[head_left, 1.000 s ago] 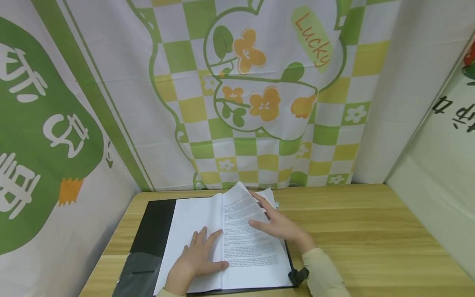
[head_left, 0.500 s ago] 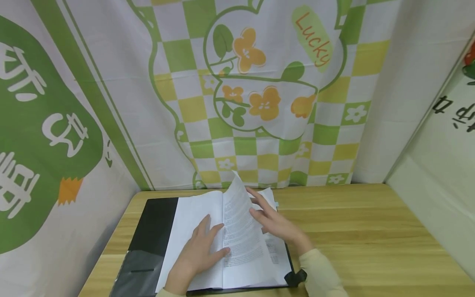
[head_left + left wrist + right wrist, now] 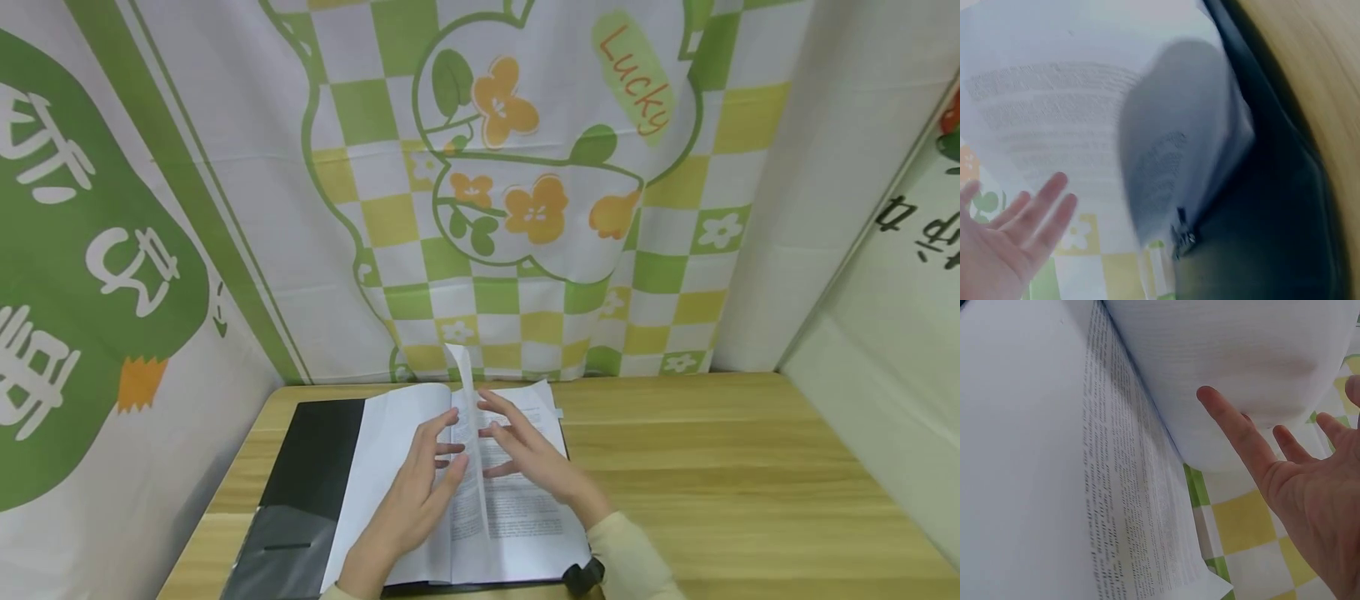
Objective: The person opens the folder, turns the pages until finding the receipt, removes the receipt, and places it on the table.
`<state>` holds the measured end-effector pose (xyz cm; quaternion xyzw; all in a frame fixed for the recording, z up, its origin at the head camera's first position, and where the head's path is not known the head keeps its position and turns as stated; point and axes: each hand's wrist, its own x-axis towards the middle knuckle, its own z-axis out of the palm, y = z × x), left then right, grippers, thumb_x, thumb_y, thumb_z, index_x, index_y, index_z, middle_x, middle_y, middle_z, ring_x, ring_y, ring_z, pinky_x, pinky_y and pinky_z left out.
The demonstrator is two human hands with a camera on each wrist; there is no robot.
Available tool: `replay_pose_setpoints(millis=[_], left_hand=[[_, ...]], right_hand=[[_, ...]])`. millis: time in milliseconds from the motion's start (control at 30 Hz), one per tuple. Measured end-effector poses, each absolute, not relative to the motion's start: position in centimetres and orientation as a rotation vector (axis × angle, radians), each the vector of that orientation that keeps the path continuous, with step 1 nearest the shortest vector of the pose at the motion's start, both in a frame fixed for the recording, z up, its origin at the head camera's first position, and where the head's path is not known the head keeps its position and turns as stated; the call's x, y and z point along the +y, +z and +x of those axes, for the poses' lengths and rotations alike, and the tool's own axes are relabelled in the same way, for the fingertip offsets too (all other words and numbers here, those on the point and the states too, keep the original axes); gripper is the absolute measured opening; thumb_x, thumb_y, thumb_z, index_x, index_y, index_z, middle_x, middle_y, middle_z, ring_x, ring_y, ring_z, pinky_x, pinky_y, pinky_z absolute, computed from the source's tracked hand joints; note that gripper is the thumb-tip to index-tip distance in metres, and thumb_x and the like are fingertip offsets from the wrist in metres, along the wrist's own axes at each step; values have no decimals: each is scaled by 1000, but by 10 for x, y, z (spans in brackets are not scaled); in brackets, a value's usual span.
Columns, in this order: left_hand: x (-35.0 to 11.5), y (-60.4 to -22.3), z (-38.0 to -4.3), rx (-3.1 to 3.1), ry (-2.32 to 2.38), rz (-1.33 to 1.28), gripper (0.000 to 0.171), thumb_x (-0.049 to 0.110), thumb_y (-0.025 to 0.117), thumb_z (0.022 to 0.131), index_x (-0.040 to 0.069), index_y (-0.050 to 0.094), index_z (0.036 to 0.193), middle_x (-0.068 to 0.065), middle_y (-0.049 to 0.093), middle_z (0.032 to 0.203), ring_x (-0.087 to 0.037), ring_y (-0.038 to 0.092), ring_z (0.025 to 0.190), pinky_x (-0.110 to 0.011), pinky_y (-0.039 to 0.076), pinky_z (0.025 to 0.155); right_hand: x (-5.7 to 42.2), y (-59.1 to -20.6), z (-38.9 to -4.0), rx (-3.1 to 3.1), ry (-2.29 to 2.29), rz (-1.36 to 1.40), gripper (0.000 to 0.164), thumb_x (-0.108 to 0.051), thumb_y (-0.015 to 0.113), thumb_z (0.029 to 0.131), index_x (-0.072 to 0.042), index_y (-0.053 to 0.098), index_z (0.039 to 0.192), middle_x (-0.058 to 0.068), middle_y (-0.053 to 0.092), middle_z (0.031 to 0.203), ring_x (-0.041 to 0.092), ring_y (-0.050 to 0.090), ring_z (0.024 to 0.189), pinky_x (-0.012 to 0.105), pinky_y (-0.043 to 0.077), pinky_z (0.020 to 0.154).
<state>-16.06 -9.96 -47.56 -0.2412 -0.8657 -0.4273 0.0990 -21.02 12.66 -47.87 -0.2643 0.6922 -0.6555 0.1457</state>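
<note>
A stack of printed sheets lies spread open in a black folder (image 3: 311, 442). One sheet (image 3: 468, 392) stands nearly upright over the middle, seen edge-on in the head view. On its left is my left hand (image 3: 412, 487), raised off the white left page (image 3: 375, 475), fingers extended toward the sheet. My right hand (image 3: 536, 458) is on the sheet's other side, fingers spread. In the right wrist view, the right hand's (image 3: 1319, 497) straight forefinger is at the lifted sheet (image 3: 1235, 356); contact is unclear. Beneath lies a printed right page (image 3: 525, 517).
The folder rests on a wooden table (image 3: 720, 483), whose bare wood extends to the right. A patterned curtain (image 3: 525, 317) hangs behind the table, with white cloth walls at both sides. A small black clip-like thing (image 3: 583, 575) is by the right sleeve.
The sheet has swung up from the right side to near upright, moving left. My right hand followed it leftward. My left hand has lifted off the left page toward the sheet.
</note>
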Motion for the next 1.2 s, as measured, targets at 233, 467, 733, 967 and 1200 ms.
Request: replay_pose_setpoints(millis=[233, 467, 733, 967, 1200], left_hand=[[-96, -465, -154, -2421, -1219, -810, 60, 26, 57, 106, 27, 35, 162, -2, 26, 164, -22, 63, 123, -40, 59, 92], [-100, -449, -146, -2514, -1054, -750, 48, 44, 65, 103, 33, 52, 148, 7, 27, 168, -13, 65, 110, -40, 58, 85], [-117, -445, -147, -2610, -1024, -788, 28, 45, 62, 104, 26, 67, 124, 10, 54, 140, -12, 62, 116, -48, 58, 91], [-120, -442, -148, -2765, -958, -696, 37, 58, 65, 100, 29, 67, 122, 13, 53, 139, -11, 63, 110, -43, 58, 88], [-123, -442, -145, -2963, -882, -576, 63, 80, 65, 87, 28, 67, 122, 8, 50, 148, -19, 66, 108, -43, 57, 87]], right_hand=[[119, -487, -207, 2022, -1900, -805, 62, -24, 51, 113, -27, 23, 168, 17, 25, 169, 49, 41, 145, 56, 61, 89], [113, -491, -203, 2031, -1875, -828, 64, -25, 56, 111, -30, 26, 167, 13, 27, 168, 45, 43, 144, 43, 62, 89], [110, -496, -204, 2067, -1839, -809, 64, -25, 58, 111, -28, 29, 167, 14, 30, 167, 45, 46, 142, 44, 62, 89], [121, -499, -212, 2151, -1833, -781, 62, -24, 60, 110, -25, 33, 165, 13, 34, 165, 45, 49, 140, 46, 63, 88], [148, -501, -225, 2338, -1888, -772, 46, -17, 56, 111, -13, 48, 157, 18, 43, 159, 53, 53, 130, 45, 63, 85]])
